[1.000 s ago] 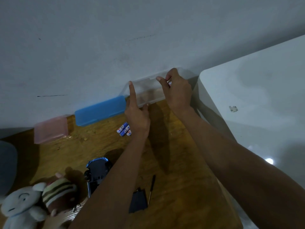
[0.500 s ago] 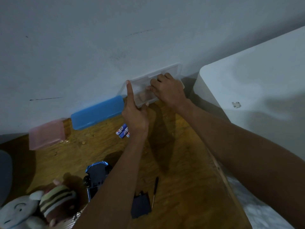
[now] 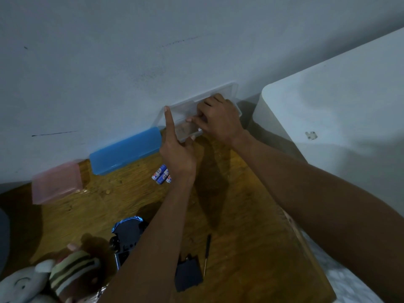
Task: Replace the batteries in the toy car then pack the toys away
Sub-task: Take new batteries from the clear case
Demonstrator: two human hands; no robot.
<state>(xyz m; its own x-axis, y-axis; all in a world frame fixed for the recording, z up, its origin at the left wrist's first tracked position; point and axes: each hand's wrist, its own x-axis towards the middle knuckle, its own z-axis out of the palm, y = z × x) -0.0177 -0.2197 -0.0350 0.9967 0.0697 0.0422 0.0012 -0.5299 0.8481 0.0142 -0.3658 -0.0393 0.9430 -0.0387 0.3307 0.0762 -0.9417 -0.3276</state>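
Observation:
A clear plastic box (image 3: 188, 132) stands against the wall with its lid (image 3: 227, 88) raised. My left hand (image 3: 177, 154) has its index finger straight up along the lid and its thumb on the box's front wall. My right hand (image 3: 220, 119) reaches into the box, fingertips pinched on a small battery that is mostly hidden. Three blue-and-white batteries (image 3: 161, 174) lie just left of my left wrist. The dark toy car (image 3: 129, 235) lies upside down near me, beside its black battery cover (image 3: 188, 273) and a thin screwdriver (image 3: 206, 254).
A blue box (image 3: 124, 149) and a pink box (image 3: 56, 182) sit along the wall on the wooden table (image 3: 251, 237). Two plush toys (image 3: 24, 285) (image 3: 74, 267) lie at the near left corner. A large white unit (image 3: 338, 127) stands past the table's right edge.
My right hand has come down from the box's top edge into the open box with the battery. My left hand has kept its place at the lid.

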